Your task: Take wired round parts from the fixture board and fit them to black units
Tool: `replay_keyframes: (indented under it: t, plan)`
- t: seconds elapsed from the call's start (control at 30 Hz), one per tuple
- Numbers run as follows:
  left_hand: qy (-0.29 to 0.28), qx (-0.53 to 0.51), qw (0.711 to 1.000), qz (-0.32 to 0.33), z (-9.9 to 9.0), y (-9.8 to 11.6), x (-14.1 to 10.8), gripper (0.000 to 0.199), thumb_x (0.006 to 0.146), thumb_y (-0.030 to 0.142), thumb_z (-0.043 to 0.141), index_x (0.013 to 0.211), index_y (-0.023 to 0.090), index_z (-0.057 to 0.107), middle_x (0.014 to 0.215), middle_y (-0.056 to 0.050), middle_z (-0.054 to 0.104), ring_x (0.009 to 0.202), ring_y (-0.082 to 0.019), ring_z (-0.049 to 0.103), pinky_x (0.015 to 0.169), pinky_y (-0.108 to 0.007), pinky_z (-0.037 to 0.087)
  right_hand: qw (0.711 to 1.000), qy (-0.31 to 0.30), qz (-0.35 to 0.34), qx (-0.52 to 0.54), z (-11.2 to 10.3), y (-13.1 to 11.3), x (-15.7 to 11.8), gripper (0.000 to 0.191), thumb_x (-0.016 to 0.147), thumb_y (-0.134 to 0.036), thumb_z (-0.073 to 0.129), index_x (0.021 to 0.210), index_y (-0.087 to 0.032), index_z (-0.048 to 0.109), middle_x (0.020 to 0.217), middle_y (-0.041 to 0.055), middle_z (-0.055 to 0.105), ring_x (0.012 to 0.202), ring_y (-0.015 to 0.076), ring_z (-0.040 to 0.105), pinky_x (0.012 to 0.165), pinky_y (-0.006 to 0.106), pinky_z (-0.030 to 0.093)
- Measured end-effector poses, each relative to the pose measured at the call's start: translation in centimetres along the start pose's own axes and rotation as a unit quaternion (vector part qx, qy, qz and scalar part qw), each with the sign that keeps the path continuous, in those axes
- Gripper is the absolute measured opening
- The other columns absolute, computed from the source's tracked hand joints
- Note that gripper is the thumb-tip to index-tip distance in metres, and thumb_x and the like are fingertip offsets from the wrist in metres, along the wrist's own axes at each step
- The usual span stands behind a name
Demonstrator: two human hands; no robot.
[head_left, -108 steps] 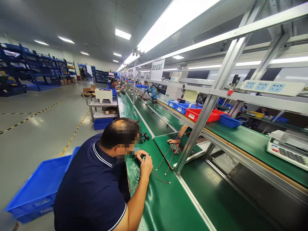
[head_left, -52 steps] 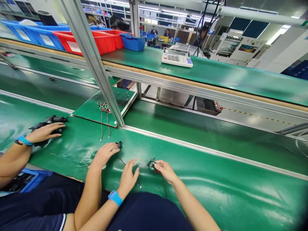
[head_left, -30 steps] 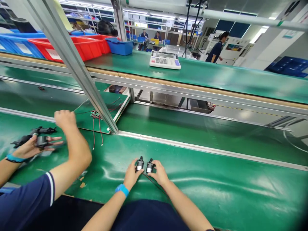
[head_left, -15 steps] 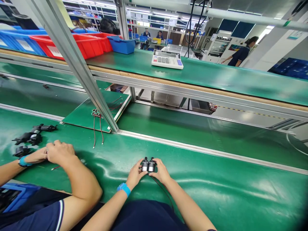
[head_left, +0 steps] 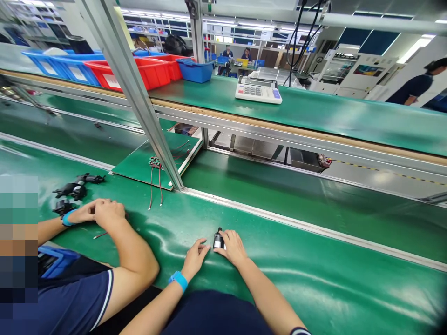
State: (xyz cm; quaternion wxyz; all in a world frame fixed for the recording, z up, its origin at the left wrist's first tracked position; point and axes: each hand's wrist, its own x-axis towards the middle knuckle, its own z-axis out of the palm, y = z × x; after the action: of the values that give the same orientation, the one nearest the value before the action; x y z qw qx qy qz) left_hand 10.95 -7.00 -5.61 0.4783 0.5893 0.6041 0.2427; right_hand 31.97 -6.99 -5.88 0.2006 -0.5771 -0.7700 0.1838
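**Small black part at the right hand on the green tabletop**

A small black part (head_left: 218,240), roughly cylinder-shaped with a pale label on its side, sits upright on the green tabletop (head_left: 314,279) close to the near edge. The right hand (head_left: 233,245) rests on the tabletop just beside it, palm down, with the thumb and forefinger touching the part on its right side; the fingers are loosely curled, not closed into a fist. The left hand (head_left: 195,258) lies flat on the tabletop a little nearer the body and to the left of the part, fingers stretched out toward it with the fingertips near but apart from it; it holds nothing. A blue wristband (head_left: 179,280) circles the left wrist.

To the left, a co-worker in a dark shirt has both hands (head_left: 101,213) together on the tabletop, with a thin red wire (head_left: 100,235) lying just in front of them. Beyond those hands lie several black parts (head_left: 75,190) in a loose group. A green board (head_left: 146,160) further back carries a small piece with red wires (head_left: 155,184) trailing toward the near side, next to a slanted metal post (head_left: 139,97). On the raised shelf behind stand a calculator (head_left: 258,90), red bins (head_left: 153,72) and blue bins (head_left: 59,65). Another person stands far off on the right
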Motion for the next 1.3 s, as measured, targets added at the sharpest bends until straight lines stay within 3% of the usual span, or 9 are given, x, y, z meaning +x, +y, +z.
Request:
replay_keyframes:
  t: [0.23, 0.47, 0.7, 1.03, 1.3]
  plan:
    - [0.010, 0.012, 1.000, 0.007, 0.0, 0.2, -0.6, 0.046, 0.082, 0.050, 0.055, 0.114, 0.017, 0.061, 0.092, -0.008, 0.071, 0.079, -0.022, 0.068, 0.083, -0.038, 0.054, 0.999, 0.028, 0.005, -0.043, -0.1, 1.2, -1.8, 0.070, 0.073, -0.066, 0.067, 0.123, -0.017, 0.059, 0.118, 0.0162, 0.059, 0.107, 0.0326, 0.052, 0.093, 0.050, 0.046]
    - [0.040, 0.035, 0.999, 0.007, -0.1, -0.8, -1.2, 0.046, 0.084, 0.047, 0.052, 0.119, 0.016, 0.059, 0.106, -0.011, 0.065, 0.081, -0.020, 0.065, 0.086, -0.039, 0.052, 0.996, 0.050, -0.009, -0.079, -0.5, 1.9, -2.7, 0.063, 0.078, -0.066, 0.061, 0.118, -0.018, 0.061, 0.109, 0.0140, 0.064, 0.095, 0.0289, 0.056, 0.085, 0.044, 0.049]
    - [0.042, 0.052, 0.998, 0.008, 0.1, -2.3, -1.3, 0.033, 0.082, 0.033, 0.057, 0.112, 0.020, 0.063, 0.091, -0.005, 0.067, 0.075, -0.017, 0.064, 0.079, -0.031, 0.052, 0.988, 0.121, -0.001, -0.100, -0.3, 4.7, -4.4, 0.055, 0.081, -0.065, 0.058, 0.113, -0.020, 0.061, 0.100, 0.0133, 0.065, 0.088, 0.0285, 0.057, 0.080, 0.043, 0.048]
    - [0.032, 0.101, 0.994, 0.018, 0.2, -2.5, -0.3, 0.028, 0.077, 0.025, 0.059, 0.104, 0.022, 0.066, 0.083, -0.002, 0.066, 0.085, -0.021, 0.062, 0.083, -0.032, 0.047, 0.972, 0.204, -0.021, -0.113, 1.7, 7.5, -4.5, 0.060, 0.075, -0.073, 0.059, 0.104, -0.021, 0.064, 0.092, 0.0137, 0.068, 0.076, 0.0298, 0.060, 0.067, 0.043, 0.048]
    - [0.031, 0.102, 0.994, 0.014, 0.2, -2.6, -0.1, 0.026, 0.076, 0.022, 0.061, 0.102, 0.022, 0.066, 0.081, -0.001, 0.066, 0.081, -0.020, 0.063, 0.079, -0.031, 0.048, 0.974, 0.198, -0.005, -0.107, 2.1, 7.9, -4.5, 0.059, 0.073, -0.073, 0.062, 0.103, -0.022, 0.064, 0.096, 0.0148, 0.068, 0.076, 0.0307, 0.061, 0.065, 0.043, 0.049]
